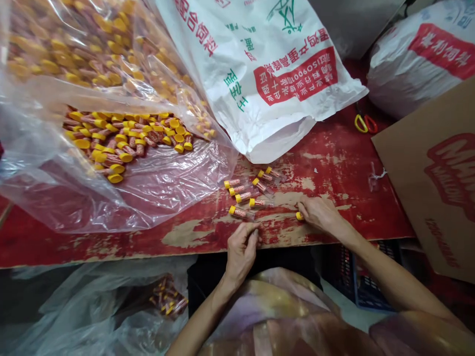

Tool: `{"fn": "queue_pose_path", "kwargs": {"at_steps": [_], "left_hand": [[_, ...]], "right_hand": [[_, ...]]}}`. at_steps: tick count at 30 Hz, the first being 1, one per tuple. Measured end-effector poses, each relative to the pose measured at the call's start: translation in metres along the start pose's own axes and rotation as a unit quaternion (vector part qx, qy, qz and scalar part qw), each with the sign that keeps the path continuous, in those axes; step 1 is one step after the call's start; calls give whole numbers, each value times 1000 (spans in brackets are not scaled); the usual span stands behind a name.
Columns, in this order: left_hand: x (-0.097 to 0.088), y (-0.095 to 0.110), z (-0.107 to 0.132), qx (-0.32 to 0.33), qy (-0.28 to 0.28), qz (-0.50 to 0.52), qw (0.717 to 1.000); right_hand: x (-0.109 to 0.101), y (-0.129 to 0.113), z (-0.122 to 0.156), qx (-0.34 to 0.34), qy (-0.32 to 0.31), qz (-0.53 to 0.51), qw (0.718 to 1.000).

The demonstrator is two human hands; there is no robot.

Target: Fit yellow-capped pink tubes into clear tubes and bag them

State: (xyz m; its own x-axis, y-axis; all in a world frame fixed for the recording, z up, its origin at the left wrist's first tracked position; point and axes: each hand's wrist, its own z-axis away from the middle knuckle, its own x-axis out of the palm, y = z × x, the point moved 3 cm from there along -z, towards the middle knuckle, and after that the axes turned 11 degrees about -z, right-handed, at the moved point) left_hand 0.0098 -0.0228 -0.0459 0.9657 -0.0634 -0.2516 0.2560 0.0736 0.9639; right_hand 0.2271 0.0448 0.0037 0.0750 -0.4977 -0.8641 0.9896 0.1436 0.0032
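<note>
Clear tubes (242, 213), yellow-capped, pinkish inside, are scattered on worn red table (334, 158) beyond left grip (242, 247); that's closed, contents can't be told. Another yellow cap (299, 216) is pinched in right grip (319, 213). "ISO900" is printed on white sack (237, 54), upside down.

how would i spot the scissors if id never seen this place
Find the red table, then the brown cardboard box at the picture's right. Just off the box's upper-left corner lie the scissors. Unlike the white sacks nearby, they show two small loops, one yellow, one red.
</note>
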Motion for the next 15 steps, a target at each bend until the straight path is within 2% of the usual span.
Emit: {"fn": "queue_pose_path", "kwargs": {"at_steps": [3,7,12,15], "left_hand": [[0,1,0,-8,1,-2,1000],[0,2,2,-16,5,6,1000],[0,1,3,-28,5,14,1000],[1,2,0,-48,-4,27,998]], "right_hand": [[4,-15,5,24,15,14,1000],[6,-39,6,13,14,40,999],[8,-43,2,-2,0,55,998],[11,-42,2,-12,16,63,998]]}}
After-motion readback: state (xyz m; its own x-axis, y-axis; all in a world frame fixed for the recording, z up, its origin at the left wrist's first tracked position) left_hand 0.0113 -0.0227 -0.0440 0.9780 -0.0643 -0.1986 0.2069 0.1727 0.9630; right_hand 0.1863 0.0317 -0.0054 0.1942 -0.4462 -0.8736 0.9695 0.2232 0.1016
